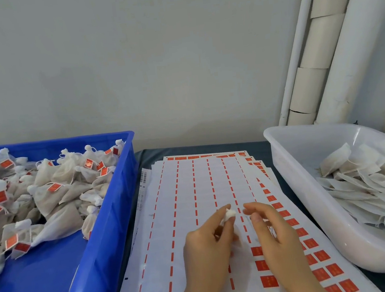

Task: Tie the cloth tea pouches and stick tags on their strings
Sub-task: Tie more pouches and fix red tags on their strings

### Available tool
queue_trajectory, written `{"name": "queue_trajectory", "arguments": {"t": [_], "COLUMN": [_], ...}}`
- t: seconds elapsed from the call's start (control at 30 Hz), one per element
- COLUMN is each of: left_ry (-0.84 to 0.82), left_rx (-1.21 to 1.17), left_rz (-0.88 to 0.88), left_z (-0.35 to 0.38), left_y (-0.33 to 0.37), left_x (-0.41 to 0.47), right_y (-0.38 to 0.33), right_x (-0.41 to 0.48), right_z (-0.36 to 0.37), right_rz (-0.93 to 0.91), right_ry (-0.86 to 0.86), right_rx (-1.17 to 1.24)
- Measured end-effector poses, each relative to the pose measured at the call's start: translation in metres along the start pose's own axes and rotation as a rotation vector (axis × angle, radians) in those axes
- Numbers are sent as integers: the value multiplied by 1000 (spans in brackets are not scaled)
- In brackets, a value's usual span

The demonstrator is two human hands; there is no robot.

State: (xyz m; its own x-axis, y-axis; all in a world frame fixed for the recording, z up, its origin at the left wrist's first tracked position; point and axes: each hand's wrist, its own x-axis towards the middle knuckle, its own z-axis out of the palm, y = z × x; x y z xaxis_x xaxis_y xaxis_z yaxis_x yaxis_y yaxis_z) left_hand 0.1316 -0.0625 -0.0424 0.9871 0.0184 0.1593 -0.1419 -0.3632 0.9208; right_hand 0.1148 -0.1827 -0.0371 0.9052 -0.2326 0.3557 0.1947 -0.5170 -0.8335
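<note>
At the near edge of the desk, the left hand (209,244) pinches a small white cloth tea pouch (230,213) between thumb and fingertips, with only the pouch's bunched top showing above the fingers. Just beside it, the right hand (277,236) has its fingers curled and its thumb and forefinger tips close together; whether they hold a string cannot be told.

Both hands hover over a fanned stack of white sticker sheets (191,193), mostly peeled, with red rectangular tags (267,280) left along the near right side.

At the left edge stands a blue plastic crate (121,201) heaped with tied pouches bearing red tags (48,189). At the right edge, a white plastic tub (297,182) holds flat, untied cloth pouches (368,179).

Past the desk's dark cover (258,146) are a pale wall (154,66) and, in the far right corner, white pipes (344,58).
</note>
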Motion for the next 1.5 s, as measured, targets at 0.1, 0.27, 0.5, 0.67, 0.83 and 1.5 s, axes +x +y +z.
{"name": "queue_trajectory", "arguments": {"t": [0.1,0.27,0.5,0.67,0.83,1.5], "left_ry": [-14,-33,13,66,74,120], "left_rx": [3,-58,-280,-327,-346,-260], "left_rz": [5,3,-2,-10,-20,-106], "left_z": [0,1,-1,-1,-1,-4], "left_y": [-1,-3,2,0,0,0], "left_x": [0,-1,3,6,6,7], "right_y": [-1,-2,2,2,1,10], "right_x": [-2,-2,-1,-2,-3,-7], "right_z": [1,4,2,2,3,13], "right_rz": [-25,-118,-48,-48,-45,-206], "right_ry": [3,27,49,15,-9,-198], "right_rx": [23,-112,-58,-38,-9,-166]}}
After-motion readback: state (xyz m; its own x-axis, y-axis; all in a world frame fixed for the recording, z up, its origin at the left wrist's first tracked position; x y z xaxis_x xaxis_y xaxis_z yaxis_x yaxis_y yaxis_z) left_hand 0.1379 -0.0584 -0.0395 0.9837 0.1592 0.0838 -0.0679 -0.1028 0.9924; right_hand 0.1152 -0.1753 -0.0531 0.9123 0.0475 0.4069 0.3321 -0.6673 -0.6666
